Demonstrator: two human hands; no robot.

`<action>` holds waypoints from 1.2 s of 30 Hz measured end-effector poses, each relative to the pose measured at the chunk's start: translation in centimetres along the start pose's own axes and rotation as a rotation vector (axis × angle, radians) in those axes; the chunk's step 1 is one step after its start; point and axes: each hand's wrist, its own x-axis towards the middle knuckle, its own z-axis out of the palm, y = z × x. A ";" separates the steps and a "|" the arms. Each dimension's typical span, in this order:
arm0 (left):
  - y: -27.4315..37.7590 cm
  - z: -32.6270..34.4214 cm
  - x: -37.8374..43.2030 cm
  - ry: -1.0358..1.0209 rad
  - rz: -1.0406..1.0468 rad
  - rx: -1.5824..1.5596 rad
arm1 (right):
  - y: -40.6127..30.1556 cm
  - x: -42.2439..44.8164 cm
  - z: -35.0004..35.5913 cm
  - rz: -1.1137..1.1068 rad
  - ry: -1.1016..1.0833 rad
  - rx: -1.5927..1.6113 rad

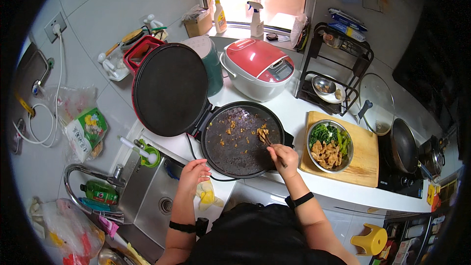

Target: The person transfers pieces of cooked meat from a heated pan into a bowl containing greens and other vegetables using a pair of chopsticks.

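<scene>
In my right hand (284, 157) is a pair of chopsticks (268, 142), their tips at a clump of browned food (262, 133) on the right side of a round electric griddle pan (235, 154). Small browned bits lie scattered over the dark, greasy plate. The griddle's lid (171, 88) stands raised at the left. My left hand (195, 176) holds nothing, fingers apart, by the pan's lower left rim. Right of the pan, a steel bowl (310, 154) holds browned meat pieces (326, 154), leafy greens (323, 134) and green pepper strips (344, 141).
The bowl rests on a wooden cutting board (362, 158). Behind the griddle stands a red and white rice cooker (254, 66). A steel sink (147, 206) with a faucet (88, 187) lies at the left. A black rack (333, 70), glass lid (379, 103) and frying pan (404, 145) are at the right.
</scene>
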 end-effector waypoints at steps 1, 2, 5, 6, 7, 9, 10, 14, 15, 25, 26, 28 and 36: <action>0.4 0.3 0.1 0.006 0.002 -0.002 | 0.3 0.0 0.0 0.052 0.074 0.035; 0.7 0.6 0.3 0.012 0.003 -0.003 | 0.4 -0.1 -0.2 0.205 0.112 0.137; 0.7 1.2 0.9 -0.015 -0.008 0.005 | 0.9 -0.2 -0.8 0.377 0.208 0.260; 0.5 1.6 1.0 -0.023 -0.011 0.000 | 1.0 -0.1 -1.0 0.376 0.207 0.251; 0.4 2.0 1.2 -0.042 -0.019 0.010 | 1.2 -0.1 -1.2 0.325 0.162 0.206; 0.4 2.9 1.5 -0.076 -0.032 0.030 | 1.0 0.4 -1.8 0.230 0.040 0.090; 0.4 3.5 1.6 -0.088 -0.023 0.037 | 1.2 0.6 -1.7 0.146 0.016 0.065; 0.6 5.3 2.0 -0.138 -0.037 0.046 | 2.4 0.9 -1.1 0.011 -0.085 0.021; 0.6 5.4 2.1 -0.136 -0.039 0.051 | 2.3 1.1 -1.1 0.006 -0.150 0.008; 0.7 6.4 2.0 -0.109 -0.025 0.053 | 3.9 1.8 -1.3 0.308 0.001 0.227; 0.7 6.5 1.9 -0.106 -0.022 0.049 | 3.9 1.6 -1.3 0.341 -0.008 0.244; 0.5 6.8 1.9 -0.100 -0.010 0.041 | 3.7 1.6 -1.4 0.267 -0.015 0.233; 0.5 7.8 1.9 -0.099 -0.008 0.054 | 2.8 1.3 -0.3 -0.113 -0.170 0.091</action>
